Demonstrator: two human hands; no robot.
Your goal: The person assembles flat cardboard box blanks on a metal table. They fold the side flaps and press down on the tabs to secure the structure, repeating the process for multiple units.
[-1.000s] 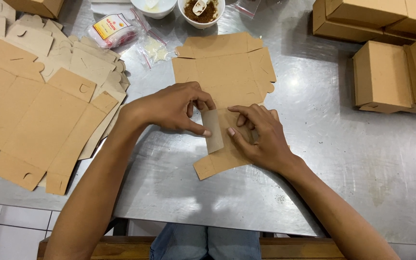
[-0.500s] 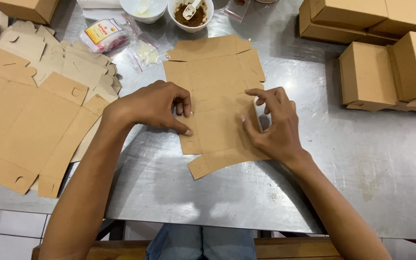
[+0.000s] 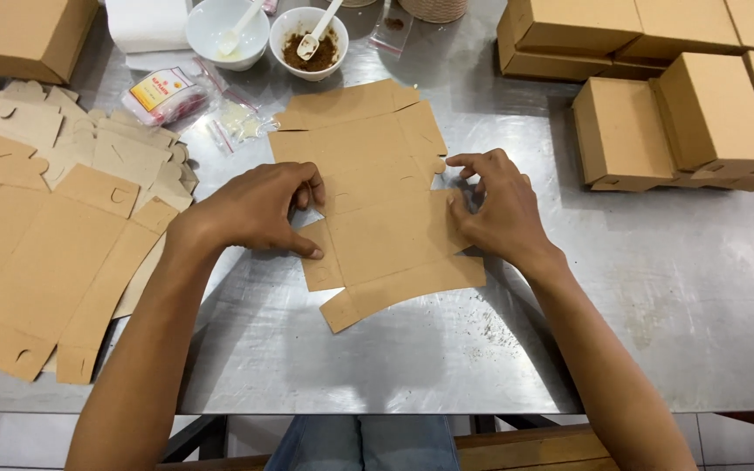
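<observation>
A flat brown cardboard box blank lies spread on the steel table in front of me. My left hand rests on its left edge, fingers curled onto the left side flap. On the right edge, my right hand pinches the side flap with fingertips bent inward. The blank's near flap points toward me at an angle. Both hands touch the same blank.
A pile of flat box blanks lies at the left. Folded brown boxes are stacked at the right, another at far left. Two white bowls with spoons, a paper roll and small plastic packets stand behind.
The folded flap I was pressing in the middle has been opened out flat. My hands moved apart to the blank's left and right edges.
</observation>
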